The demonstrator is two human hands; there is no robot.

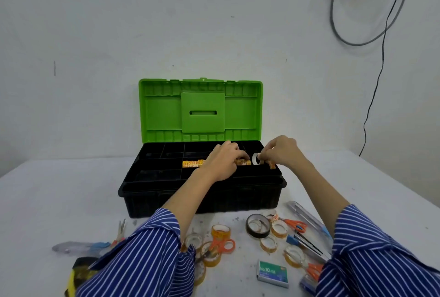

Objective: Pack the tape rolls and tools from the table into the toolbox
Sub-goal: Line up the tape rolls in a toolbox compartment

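Observation:
The black toolbox (152, 192) stands open on the table with its green lid (162, 110) upright. A row of small orange-labelled tape rolls (191, 163) lies in a middle compartment of its tray. My left hand (221, 161) reaches into the tray, fingers curled on rolls (243, 162) at the row's right end. My right hand (281, 151) pinches a small white-edged tape roll (255, 159) just above the tray's right side. Several loose tape rolls (221, 231), a black tape roll (258, 225) and orange scissors (294, 224) lie on the table in front.
A staples box (272, 273) lies near the front edge. Tweezers (308, 244) and a clear ruler-like tool (307, 218) lie at the right. At the left lie small scissors (120, 231), a clear cutter (78, 246) and yellow-black tape (76, 273). Cables (371, 82) hang on the wall.

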